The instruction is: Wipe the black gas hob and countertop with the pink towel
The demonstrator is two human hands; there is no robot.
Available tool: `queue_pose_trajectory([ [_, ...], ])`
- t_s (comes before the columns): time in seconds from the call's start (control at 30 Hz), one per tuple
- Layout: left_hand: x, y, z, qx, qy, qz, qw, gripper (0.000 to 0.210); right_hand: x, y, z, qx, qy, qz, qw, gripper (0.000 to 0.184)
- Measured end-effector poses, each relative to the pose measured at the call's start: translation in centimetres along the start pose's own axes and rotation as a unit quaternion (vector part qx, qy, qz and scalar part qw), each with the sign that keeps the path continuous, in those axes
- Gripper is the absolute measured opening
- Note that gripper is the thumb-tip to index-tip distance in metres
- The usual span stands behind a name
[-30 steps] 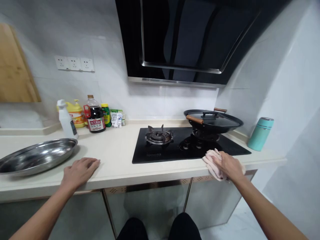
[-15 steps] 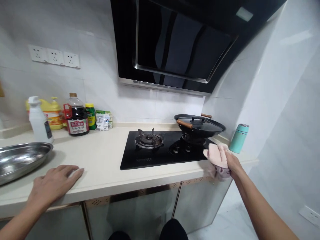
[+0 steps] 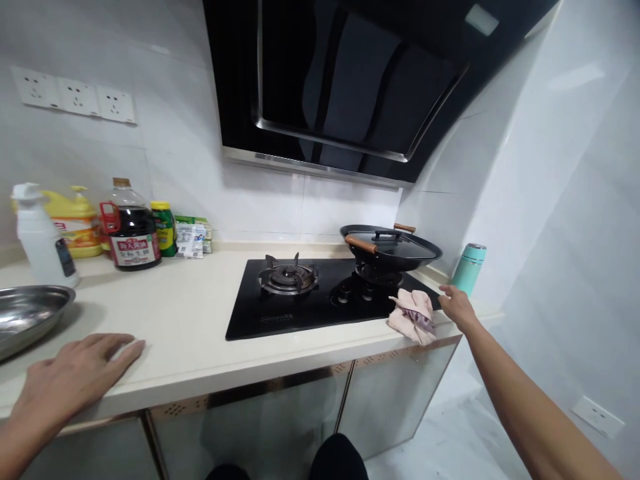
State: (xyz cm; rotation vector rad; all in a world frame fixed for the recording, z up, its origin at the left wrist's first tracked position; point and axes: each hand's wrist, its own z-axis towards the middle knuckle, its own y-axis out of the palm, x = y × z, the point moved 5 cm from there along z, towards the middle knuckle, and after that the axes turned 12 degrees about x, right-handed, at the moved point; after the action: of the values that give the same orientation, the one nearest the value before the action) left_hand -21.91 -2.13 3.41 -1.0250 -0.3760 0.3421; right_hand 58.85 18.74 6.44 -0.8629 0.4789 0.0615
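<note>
My left hand [image 3: 83, 367] lies on the pale countertop [image 3: 175, 320] near its front edge, fingers stretched out and nothing in them. On the right, a crumpled pink cloth [image 3: 413, 317] rests over the front right edge of the black gas hob [image 3: 285, 313]. My right hand [image 3: 456, 307] is apart from the cloth, its fingers loosely extended and nothing held. It is just in front of a mint-green flask [image 3: 469, 267] and overlaps its lower part; whether they touch I cannot tell. A black wok [image 3: 393, 257] with a lid and wooden handles sits on the right burner.
A steel basin [image 3: 33, 317] stands at the far left. Behind it are a white spray bottle [image 3: 43, 237], a yellow jug [image 3: 75, 223], a soy sauce bottle [image 3: 133, 230], a green bottle [image 3: 164, 230] and small packets [image 3: 191, 239]. A black range hood [image 3: 325, 87] overhangs the hob.
My right hand has let go of the pink cloth, leaving it at the hob's edge, and has moved beside the flask. My left hand stays on the counter. The view has shifted slightly right.
</note>
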Motion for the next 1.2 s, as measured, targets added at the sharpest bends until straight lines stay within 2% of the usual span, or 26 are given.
queue_pose_trajectory([
  [0.13, -0.1, 0.4, -0.1, -0.016, 0.012, 0.006, 1.000, 0.069, -2.9, 2.5, -3.0, -0.048, -0.075, 0.059, 0.994, 0.057],
  [0.27, 0.1, 0.1, -0.1, -0.012, 0.013, -0.002, 1.000, 0.065, -4.3, 5.0, -6.4, -0.055, -0.045, 0.042, 0.997, 0.069],
  [0.4, 1.0, -0.7, -0.7, -0.019, 0.012, 0.001, 1.000, 0.063, -6.5, 5.2, -9.4, -0.053, -0.036, 0.021, 0.998, 0.068],
  [0.5, 1.8, -1.4, -1.2, -0.012, 0.007, -0.009, 1.000, 0.060, -11.5, 4.6, -13.5, -0.028, -0.112, 0.042, 0.992, 0.064],
  [0.57, 2.2, -1.8, -1.6, -0.006, 0.006, -0.017, 1.000, 0.059, -15.9, 4.2, -17.2, 0.004, -0.182, 0.074, 0.980, 0.055],
  [0.67, 2.4, -2.1, -2.0, 0.003, 0.007, -0.024, 1.000, 0.057, -22.0, 3.7, -22.8, 0.035, -0.250, 0.137, 0.958, 0.041],
  [0.77, 2.4, -2.2, -2.4, 0.016, 0.006, -0.027, 1.000, 0.055, -26.8, 3.3, -27.0, 0.023, -0.305, 0.238, 0.922, 0.039],
  [0.83, 2.3, -2.3, -2.6, 0.027, 0.003, -0.028, 0.999, 0.052, -29.1, 3.0, -28.6, -0.013, -0.330, 0.318, 0.889, 0.041],
  [0.9, 2.2, -2.2, -2.7, 0.036, -0.002, -0.028, 0.999, 0.050, -30.8, 2.9, -29.1, -0.071, -0.336, 0.403, 0.848, 0.043],
  [0.97, 2.1, -2.2, -2.8, 0.044, -0.004, -0.028, 0.999, 0.049, -31.8, 2.7, -28.4, -0.120, -0.322, 0.471, 0.813, 0.042],
  [1.03, 2.1, -2.1, -3.0, 0.050, -0.003, -0.028, 0.998, 0.048, -31.9, 2.7, -26.4, -0.125, -0.296, 0.496, 0.807, 0.040],
  [1.1, 2.2, -2.1, -3.1, 0.058, -0.002, -0.029, 0.998, 0.046, -31.6, 3.1, -23.8, -0.109, -0.273, 0.453, 0.842, 0.040],
  [1.2, 2.4, -2.1, -3.2, 0.067, -0.011, -0.036, 0.997, 0.043, -31.0, 5.1, -20.9, -0.149, -0.243, 0.267, 0.921, 0.045],
])
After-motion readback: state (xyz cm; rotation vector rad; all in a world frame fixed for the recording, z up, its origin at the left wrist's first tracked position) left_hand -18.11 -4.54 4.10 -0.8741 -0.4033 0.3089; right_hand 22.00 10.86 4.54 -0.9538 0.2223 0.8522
